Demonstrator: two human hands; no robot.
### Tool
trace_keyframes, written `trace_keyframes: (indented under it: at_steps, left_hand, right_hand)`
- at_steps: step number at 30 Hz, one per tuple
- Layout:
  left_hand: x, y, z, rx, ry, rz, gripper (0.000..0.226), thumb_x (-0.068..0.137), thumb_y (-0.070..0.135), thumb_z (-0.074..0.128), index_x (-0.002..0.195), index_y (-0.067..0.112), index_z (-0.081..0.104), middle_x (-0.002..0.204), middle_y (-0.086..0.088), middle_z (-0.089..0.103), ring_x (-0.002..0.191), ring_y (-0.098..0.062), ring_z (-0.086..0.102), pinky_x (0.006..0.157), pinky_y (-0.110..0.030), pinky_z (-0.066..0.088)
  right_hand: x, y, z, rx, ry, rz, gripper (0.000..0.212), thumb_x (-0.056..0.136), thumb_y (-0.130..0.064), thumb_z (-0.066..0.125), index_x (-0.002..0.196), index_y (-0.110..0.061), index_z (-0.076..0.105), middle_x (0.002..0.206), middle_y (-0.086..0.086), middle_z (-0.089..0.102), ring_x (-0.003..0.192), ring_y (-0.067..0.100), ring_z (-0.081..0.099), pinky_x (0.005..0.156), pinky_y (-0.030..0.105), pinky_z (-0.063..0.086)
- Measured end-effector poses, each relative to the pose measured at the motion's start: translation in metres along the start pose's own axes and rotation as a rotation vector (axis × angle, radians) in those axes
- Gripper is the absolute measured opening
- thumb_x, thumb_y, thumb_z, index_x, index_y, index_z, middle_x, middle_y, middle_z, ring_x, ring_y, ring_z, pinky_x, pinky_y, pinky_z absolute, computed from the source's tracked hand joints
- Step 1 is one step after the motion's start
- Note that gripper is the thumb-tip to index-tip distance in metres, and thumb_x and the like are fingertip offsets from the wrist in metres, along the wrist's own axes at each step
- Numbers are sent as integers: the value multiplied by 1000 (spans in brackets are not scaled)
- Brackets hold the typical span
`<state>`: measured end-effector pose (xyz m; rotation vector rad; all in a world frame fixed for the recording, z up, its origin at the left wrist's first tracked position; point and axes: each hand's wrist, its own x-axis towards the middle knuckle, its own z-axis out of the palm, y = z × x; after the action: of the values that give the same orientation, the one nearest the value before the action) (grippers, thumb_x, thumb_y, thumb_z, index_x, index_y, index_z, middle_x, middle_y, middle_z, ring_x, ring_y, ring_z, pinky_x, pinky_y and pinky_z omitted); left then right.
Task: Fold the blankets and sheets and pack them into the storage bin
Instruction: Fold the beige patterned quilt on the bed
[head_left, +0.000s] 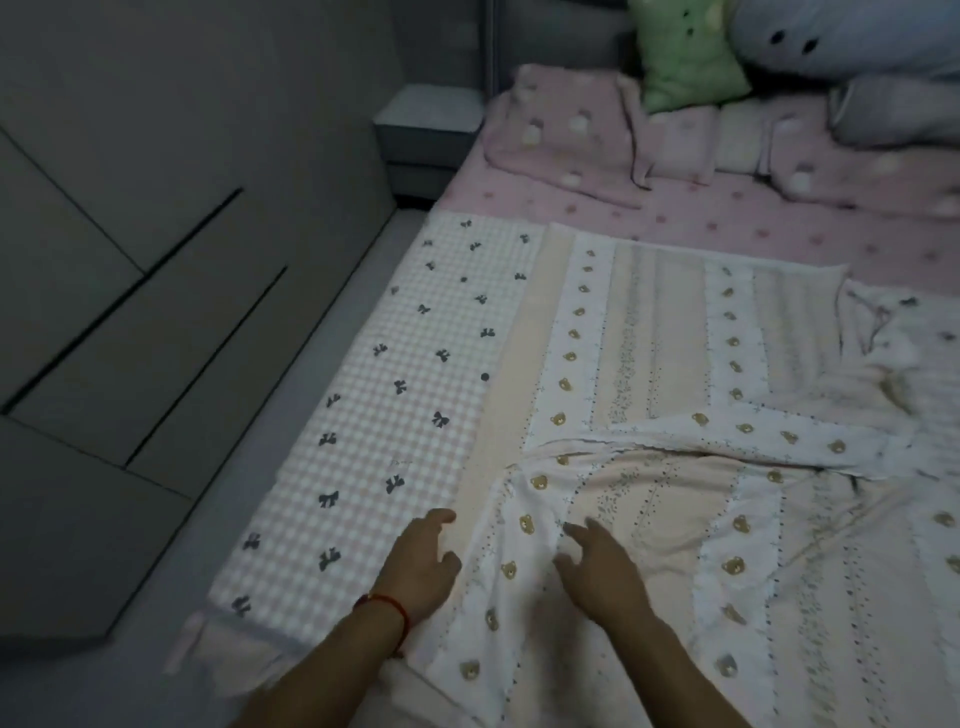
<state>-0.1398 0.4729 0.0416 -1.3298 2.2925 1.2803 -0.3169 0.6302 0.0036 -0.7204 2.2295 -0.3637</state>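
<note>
A: Both hands are hovering over the bear-print sheet (649, 364). I'm seeing left hand (422, 564) resting at its near-left edge, right hand (602, 564) just right of it, fingers on each spread and loose, gripping nothing.

B: Handling?

A: I'm judging it thin, light, floppy. It's lying over the gingham blanket (384, 415), rumpled toward its right. Pinch a corner hem.

B: Labels?

A: I'm reading none. Bin isn't showing.
</note>
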Motion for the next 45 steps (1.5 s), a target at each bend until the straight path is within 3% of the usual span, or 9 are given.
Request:
trace_keyframes:
  at_steps: [5,11,17,20,26,30,33,41,45]
  left_hand:
    - [-52,-5,-121,-62,79,234,39,99,19,53,137,27,50,135,1,51,110,-9,54,85,-15,47]
    - [-120,-50,-273,45,45,505,37,98,23,53,134,31,51,127,5,54,111,-10,52,88,-24,44]
    - [-125,-74,-393,121,29,689,34,95,24,55,129,31,54,123,3,59,107,-14,56,91,-32,50]
    - [-109,-83,-429,122,4,758,34,96,24,54,129,32,54,124,5,57,104,-9,55,75,-19,48]
    - [-7,-111,-537,231,15,746,34,92,20,58,124,28,58,115,9,59,107,-9,56,93,-25,46]
    - [71,-109,-595,220,-21,673,25,91,15,60,111,30,60,96,20,58,90,-7,60,78,-25,51]
    - [116,-86,-611,230,-98,706,25,92,18,60,112,34,59,102,13,62,90,-1,59,67,-14,45]
    - [238,32,-588,278,-396,950,29,93,21,58,120,33,58,112,6,61,96,-9,59,76,-22,50]
    - [305,78,-599,320,-532,1056,33,94,22,57,125,33,56,116,6,60,100,-8,58,72,-17,50]
  right_hand:
    - [-70,-162,-8,206,181,-123,44,98,-30,55,142,-23,56,144,-4,57,121,15,61,100,30,48]
    - [-168,-286,15,321,488,-142,34,98,-27,56,131,-27,64,120,-19,63,92,-8,61,70,5,41]
    - [-203,-367,46,381,654,-75,32,96,-24,60,126,-25,69,122,-11,70,95,0,66,83,23,48]
    - [-181,-411,52,387,680,-57,32,95,-22,60,126,-25,69,122,-10,70,97,1,67,81,21,47]
    - [-58,-525,61,559,734,-123,30,96,-19,58,123,-26,70,119,-10,71,93,0,69,79,20,55]
    - [-5,-590,64,593,701,-85,31,97,-21,58,127,-27,67,122,-11,67,101,-1,64,78,9,47]
    - [17,-606,45,562,708,-41,32,99,-24,56,130,-29,64,123,-13,65,97,-4,62,74,11,50]
    - [82,-619,-37,609,1019,235,28,97,-25,57,123,-30,68,114,-11,70,94,-7,62,63,8,47]
    - [139,-649,-59,632,1103,334,28,97,-26,59,122,-31,68,112,-16,70,95,-9,61,74,8,45]
